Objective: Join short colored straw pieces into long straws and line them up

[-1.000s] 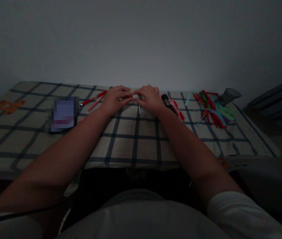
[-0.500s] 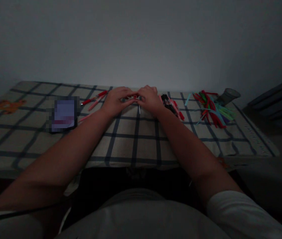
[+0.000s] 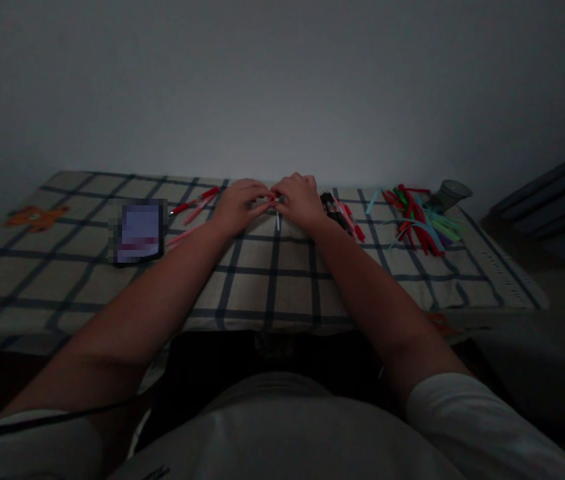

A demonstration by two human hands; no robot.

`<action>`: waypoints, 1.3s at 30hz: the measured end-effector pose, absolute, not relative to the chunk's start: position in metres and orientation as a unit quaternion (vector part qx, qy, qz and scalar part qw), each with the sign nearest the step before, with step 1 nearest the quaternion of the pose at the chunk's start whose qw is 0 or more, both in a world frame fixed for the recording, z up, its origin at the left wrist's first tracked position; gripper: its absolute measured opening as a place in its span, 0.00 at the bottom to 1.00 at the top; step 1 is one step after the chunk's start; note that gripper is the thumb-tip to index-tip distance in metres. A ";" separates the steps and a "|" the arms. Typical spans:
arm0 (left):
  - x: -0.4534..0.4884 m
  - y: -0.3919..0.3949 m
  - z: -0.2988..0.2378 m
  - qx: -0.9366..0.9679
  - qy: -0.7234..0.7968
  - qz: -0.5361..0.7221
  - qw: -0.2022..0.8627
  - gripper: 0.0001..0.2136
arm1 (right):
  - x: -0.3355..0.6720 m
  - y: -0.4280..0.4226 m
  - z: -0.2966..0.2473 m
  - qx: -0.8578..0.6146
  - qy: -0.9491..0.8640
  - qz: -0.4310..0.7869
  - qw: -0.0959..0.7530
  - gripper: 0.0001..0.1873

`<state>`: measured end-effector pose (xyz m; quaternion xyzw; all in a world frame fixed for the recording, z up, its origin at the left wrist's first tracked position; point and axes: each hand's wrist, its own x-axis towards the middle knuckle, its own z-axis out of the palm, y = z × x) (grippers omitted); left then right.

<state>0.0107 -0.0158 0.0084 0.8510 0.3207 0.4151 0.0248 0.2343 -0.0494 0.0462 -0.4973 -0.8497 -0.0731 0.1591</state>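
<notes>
Red piece [image 3: 272,199] — both the left hand [image 3: 237,208] and the right hand [image 3: 300,203] pinch it in their fingertips, over the checked cloth [image 3: 252,287]. A white stick [image 3: 278,221] shows on its near side. Left of the piece lie red pens [image 3: 208,194], then a phone [image 3: 138,230]; right of it, black pens [image 3: 331,209], strips [image 3: 420,223] and a cup [image 3: 451,194]. Behind it rises a grey wall [image 3: 282,87] — dimly lit — and far to its right stands something dark and slatted [image 3: 552,193].
</notes>
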 end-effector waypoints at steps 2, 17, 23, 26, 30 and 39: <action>0.009 -0.014 0.008 0.848 0.333 0.411 0.027 0.08 | 0.234 -0.051 0.046 -0.500 -0.849 -0.068 0.158 0.25; 0.005 -0.006 0.003 0.853 0.348 0.388 0.036 0.09 | 0.230 -0.056 0.044 -0.526 -0.845 -0.039 0.083 0.19; 0.006 -0.011 0.006 0.843 0.387 0.371 0.041 0.10 | 0.228 -0.060 0.043 -0.527 -0.849 -0.020 0.040 0.16; 0.006 -0.011 0.007 0.846 0.391 0.361 0.042 0.11 | 0.227 -0.061 0.044 -0.533 -0.846 -0.010 0.034 0.16; 0.004 -0.009 0.006 0.852 0.380 0.357 0.034 0.12 | 0.225 -0.062 0.047 -0.539 -0.842 -0.006 0.035 0.16; 0.005 -0.013 0.007 0.857 0.386 0.339 0.021 0.13 | 0.224 -0.060 0.045 -0.539 -0.842 0.004 0.027 0.21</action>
